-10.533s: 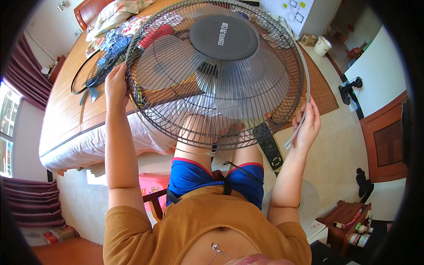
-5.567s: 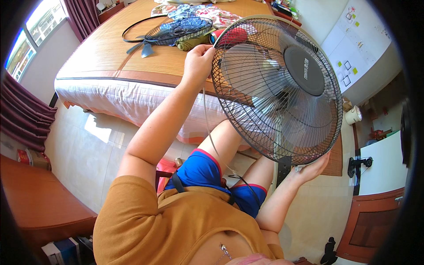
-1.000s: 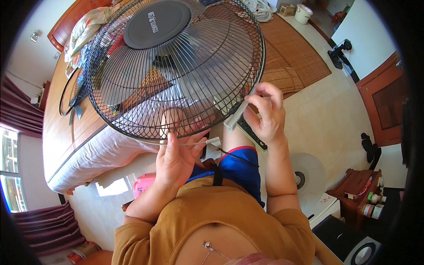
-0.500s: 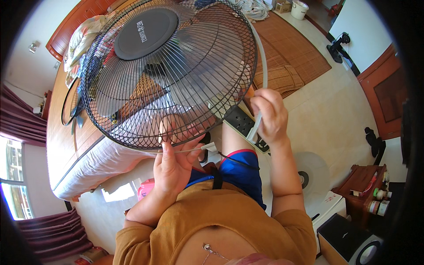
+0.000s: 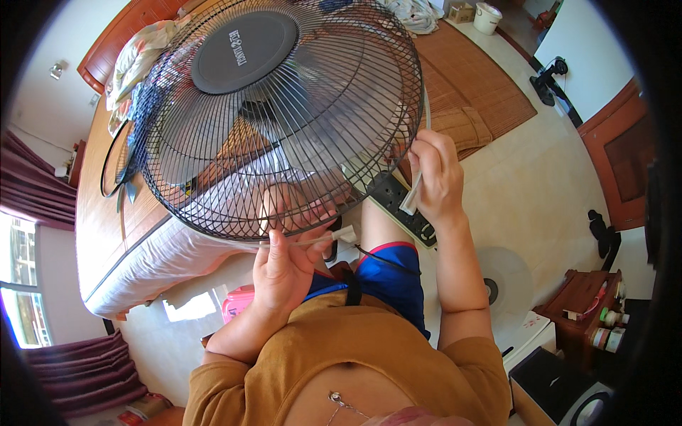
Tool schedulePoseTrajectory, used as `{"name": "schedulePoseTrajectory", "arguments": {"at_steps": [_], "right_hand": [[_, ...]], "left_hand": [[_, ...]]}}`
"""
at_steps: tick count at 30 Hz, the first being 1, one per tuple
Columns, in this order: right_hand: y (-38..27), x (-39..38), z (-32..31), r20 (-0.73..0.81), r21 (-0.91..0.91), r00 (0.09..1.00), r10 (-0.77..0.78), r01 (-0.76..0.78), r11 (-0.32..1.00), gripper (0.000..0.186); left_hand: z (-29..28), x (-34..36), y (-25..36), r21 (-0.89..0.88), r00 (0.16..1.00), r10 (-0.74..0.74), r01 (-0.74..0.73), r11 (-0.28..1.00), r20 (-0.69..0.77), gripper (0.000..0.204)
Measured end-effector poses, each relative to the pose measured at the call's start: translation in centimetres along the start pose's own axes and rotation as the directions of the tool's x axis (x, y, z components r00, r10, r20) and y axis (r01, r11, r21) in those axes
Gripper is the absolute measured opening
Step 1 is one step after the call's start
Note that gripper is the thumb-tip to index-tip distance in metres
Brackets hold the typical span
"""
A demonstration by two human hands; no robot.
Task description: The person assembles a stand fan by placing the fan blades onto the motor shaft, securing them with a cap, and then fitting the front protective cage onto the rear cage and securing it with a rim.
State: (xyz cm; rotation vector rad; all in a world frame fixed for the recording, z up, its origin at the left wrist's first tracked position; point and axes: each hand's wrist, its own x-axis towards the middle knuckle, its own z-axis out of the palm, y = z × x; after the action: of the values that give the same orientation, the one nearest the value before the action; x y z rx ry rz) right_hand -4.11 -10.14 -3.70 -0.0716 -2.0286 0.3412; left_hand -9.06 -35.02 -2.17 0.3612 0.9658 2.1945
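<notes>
A round black wire fan guard point(image 5: 341, 106) with a dark centre cap point(image 5: 245, 51) is tilted in front of me, fan blades visible through the wires. A thin pale plastic band point(image 5: 427, 117) runs along its rim at the right. My right hand point(image 5: 438, 177) grips this band near one end, which has a white fitting point(image 5: 408, 206). At the guard's near edge, my left hand point(image 5: 284, 273) pinches the band between thumb and fingers. Another white fitting point(image 5: 346, 234) sits just right of that hand. Part of the left fingers shows only through the wires.
A black-topped power strip point(image 5: 398, 202) lies near my right hand, over my leg. The bed point(image 5: 121, 263) is left. A pale disc point(image 5: 501, 284) with a dark centre lies on the floor at right, near a wooden cabinet point(image 5: 575, 298) and black-topped box point(image 5: 550, 380).
The band at the right has drawn in closer to the guard's rim as my right hand rose slightly. The guard appears shifted a little to the right; both hands keep their grip.
</notes>
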Motion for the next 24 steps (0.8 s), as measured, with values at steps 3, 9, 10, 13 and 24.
{"name": "schedulePoseTrajectory", "arguments": {"at_steps": [3, 9, 10, 13, 24], "right_hand": [[-0.6, -0.1, -0.3, -0.023, 0.025, 0.999, -0.026, 0.026, 0.999, 0.019], [0.0, -0.6, -0.3, -0.199, 0.015, 0.977, 0.079, -0.077, 0.997, 0.012], [0.2, -1.1, -0.3, -0.192, 0.078, 0.974, 0.122, -0.109, 0.991, 0.012], [-0.2, -1.7, -1.0, -0.028, 0.257, 0.973, 0.228, -0.213, 0.943, 0.015], [3.3, -3.4, -0.6, 0.329, 0.804, 0.763, 0.557, -0.535, 0.258, 0.047]], "left_hand": [[-0.6, -0.3, -0.4, -0.015, 0.999, 0.008, -0.009, 1.0, -0.051, 0.051], [-0.8, -0.3, -0.2, -0.1, 0.999, -0.03, 0.028, 0.995, -0.017, 0.057], [-0.8, -0.4, 0.0, -0.113, 0.999, -0.046, 0.044, 0.993, -0.014, 0.062], [-1.9, -0.9, 1.0, -0.127, 0.997, -0.082, 0.082, 0.988, 0.008, 0.064], [-4.7, -2.2, 3.3, -0.106, 0.978, -0.157, 0.143, 0.984, -0.138, 0.055]]}}
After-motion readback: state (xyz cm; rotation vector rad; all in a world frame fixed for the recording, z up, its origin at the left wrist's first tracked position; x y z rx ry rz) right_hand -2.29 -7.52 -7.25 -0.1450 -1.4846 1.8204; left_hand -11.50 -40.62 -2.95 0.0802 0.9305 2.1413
